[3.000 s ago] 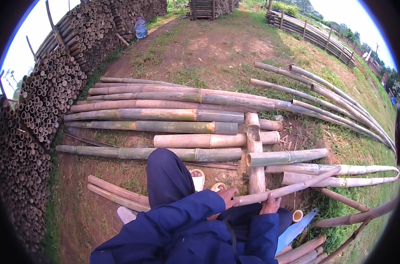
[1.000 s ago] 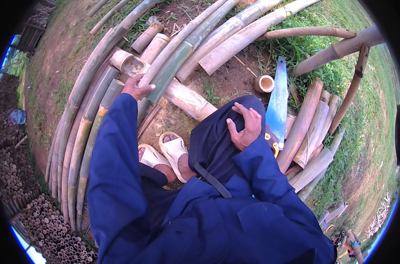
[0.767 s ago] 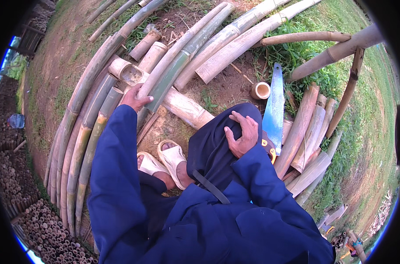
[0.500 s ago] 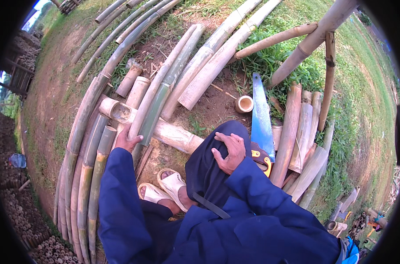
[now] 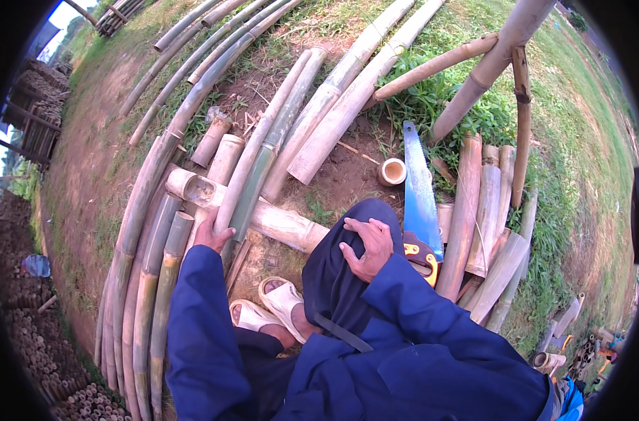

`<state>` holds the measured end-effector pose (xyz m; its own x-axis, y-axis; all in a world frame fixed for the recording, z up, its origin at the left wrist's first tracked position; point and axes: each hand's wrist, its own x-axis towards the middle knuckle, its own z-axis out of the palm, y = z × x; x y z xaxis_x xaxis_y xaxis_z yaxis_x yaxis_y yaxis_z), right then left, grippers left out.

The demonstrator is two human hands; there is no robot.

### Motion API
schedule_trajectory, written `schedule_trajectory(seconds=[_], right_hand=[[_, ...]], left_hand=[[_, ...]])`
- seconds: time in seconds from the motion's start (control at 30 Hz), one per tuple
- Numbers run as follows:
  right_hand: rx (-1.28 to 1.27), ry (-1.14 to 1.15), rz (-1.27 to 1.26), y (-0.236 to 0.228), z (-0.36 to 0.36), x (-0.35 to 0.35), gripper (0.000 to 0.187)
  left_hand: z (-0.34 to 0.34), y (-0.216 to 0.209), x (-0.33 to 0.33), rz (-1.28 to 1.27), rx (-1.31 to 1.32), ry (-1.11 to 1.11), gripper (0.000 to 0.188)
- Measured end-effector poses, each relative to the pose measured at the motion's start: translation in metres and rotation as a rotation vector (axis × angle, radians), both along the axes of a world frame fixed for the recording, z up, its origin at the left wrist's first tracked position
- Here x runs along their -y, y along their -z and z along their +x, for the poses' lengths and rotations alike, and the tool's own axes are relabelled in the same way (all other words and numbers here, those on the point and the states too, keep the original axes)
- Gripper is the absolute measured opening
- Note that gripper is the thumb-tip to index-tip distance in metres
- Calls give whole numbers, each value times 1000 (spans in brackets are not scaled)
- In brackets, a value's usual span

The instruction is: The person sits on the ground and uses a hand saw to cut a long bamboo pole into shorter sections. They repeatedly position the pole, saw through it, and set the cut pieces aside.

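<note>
My left hand (image 5: 213,236) is closed around the lower end of a pale bamboo pole (image 5: 267,133), thumb on top. Right beside that pole lies a greener bamboo pole (image 5: 262,168). Both rest across a thick, notched bamboo piece (image 5: 288,224) lying crosswise on the ground. My right hand (image 5: 370,249) lies on my raised knee (image 5: 333,274), fingers spread and holding nothing. Close to it is a handsaw with a blue blade (image 5: 421,196) and a brown and yellow handle, leaning against cut bamboo. A short bamboo cup (image 5: 392,172) sits on the soil near the blade.
Several long poles (image 5: 144,245) run along my left side. Shorter cut bamboo lengths (image 5: 467,210) are bundled at right, under a slanted bamboo post (image 5: 484,74) with braces. Two thick poles (image 5: 354,105) stretch away ahead. My sandals (image 5: 281,298) are below the crosswise piece.
The whole view has shifted slightly, moving the scene a little right and down. My left thumb has drawn in closer around the pole's end. My right hand stays on the knee.
</note>
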<state>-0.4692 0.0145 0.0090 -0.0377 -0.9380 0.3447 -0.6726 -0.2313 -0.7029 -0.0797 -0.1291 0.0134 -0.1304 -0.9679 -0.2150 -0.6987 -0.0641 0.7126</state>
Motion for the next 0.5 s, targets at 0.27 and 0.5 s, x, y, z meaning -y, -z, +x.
schedule_trajectory(seconds=[0.27,0.5], right_hand=[[-44,9,32,1,2,4,52],[1200,17,391,2,64,74,59]], left_hand=[[-18,-32,-18,-31,-85,-36,63],[-154,-16,-102,11,-251,-60,63]])
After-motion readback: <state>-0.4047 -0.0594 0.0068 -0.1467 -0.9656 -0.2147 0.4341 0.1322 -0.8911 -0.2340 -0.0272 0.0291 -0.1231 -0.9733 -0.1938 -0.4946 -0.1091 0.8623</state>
